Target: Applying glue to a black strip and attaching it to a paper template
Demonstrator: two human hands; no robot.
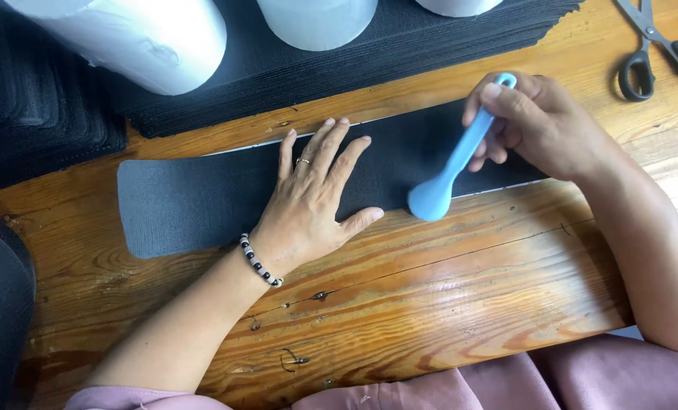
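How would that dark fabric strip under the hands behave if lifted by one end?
Probably floppy: the dark fabric strip lies thin and dead flat on the wooden table, and the left hand presses it flat. Likely light, being a single layer. Its ribbed weave suggests it wouldn't slide easily. The right hand holds a blue tool against it.

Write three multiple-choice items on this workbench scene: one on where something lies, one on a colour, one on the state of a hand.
1. Where do the scissors lie?
A. Far right corner of the wooden table
B. Under the left hand
C. On the white rolls

2. What colour is the tool held by the right hand?
A. Red
B. Light blue
C. Green

3. How is the left hand placed?
A. Clenched in a fist
B. Raised off the table
C. Flat, fingers spread on the dark strip

Answers: 1 A, the scissors sit at the upper right edge; 2 B, the handle and rounded head are pale blue; 3 C, the palm presses the strip.
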